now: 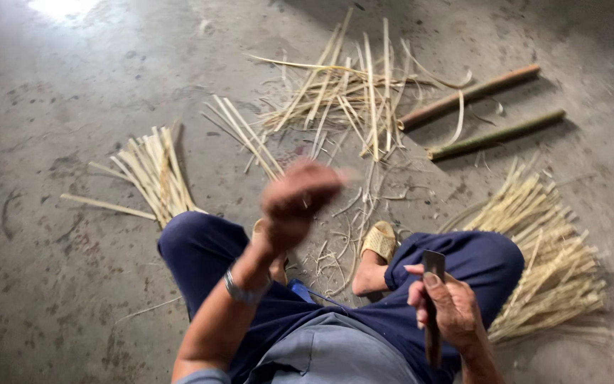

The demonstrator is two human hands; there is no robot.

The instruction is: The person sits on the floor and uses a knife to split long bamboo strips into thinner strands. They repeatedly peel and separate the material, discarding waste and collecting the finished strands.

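The right hand (449, 309), at lower right of the frame, is closed around a knife (433, 306), its dark flat blade upright. The left hand (296, 199), blurred at centre, is loosely curled; whether it holds anything cannot be told. Pale strips (342, 92) litter the floor (51, 284).

Concrete floor (72, 92) — bamboo strips (154, 171), poles (495, 134)

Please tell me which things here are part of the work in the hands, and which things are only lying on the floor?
In hand:
right hand gripping a dark blade
left hand raised, blurred

Lying about:
two bamboo poles
scattered strips
strip bundle
bigger bundle
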